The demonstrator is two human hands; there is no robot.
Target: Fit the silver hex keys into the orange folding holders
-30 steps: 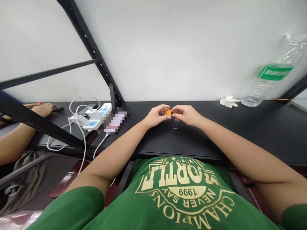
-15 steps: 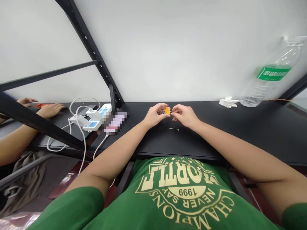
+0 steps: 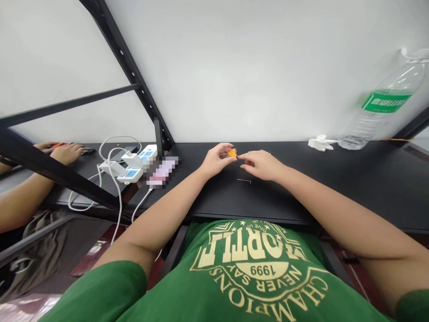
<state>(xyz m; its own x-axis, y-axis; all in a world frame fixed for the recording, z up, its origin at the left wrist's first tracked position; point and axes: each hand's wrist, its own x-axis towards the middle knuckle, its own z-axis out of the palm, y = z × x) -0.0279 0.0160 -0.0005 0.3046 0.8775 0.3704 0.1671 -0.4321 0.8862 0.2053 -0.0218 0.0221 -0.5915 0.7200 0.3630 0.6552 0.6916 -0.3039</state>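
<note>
My left hand (image 3: 217, 161) pinches a small orange piece (image 3: 232, 153) with several thin dark and metallic pins or rods, above the black table (image 3: 214, 201). At the piece's right side, my right hand (image 3: 263, 164) has its index finger stretched toward it, the fingertip at or very near its edge. The thumb of that hand is apart from the index finger, with nothing visible between them. A thin L-shaped metal rod (image 3: 244, 180) lies on the table just below my hands.
A crumpled white tissue (image 3: 321, 142) and a large clear bottle (image 3: 370, 114) stand at the back right. To the left are a power strip (image 3: 130, 174), white cables, a phone (image 3: 163, 172) and a black metal frame (image 3: 134, 82). Beyond it are another person's hands (image 3: 67, 153).
My right hand has gone from a pinch at the orange piece to an extended index finger. The other person's hands and their orange item have shifted slightly.
</note>
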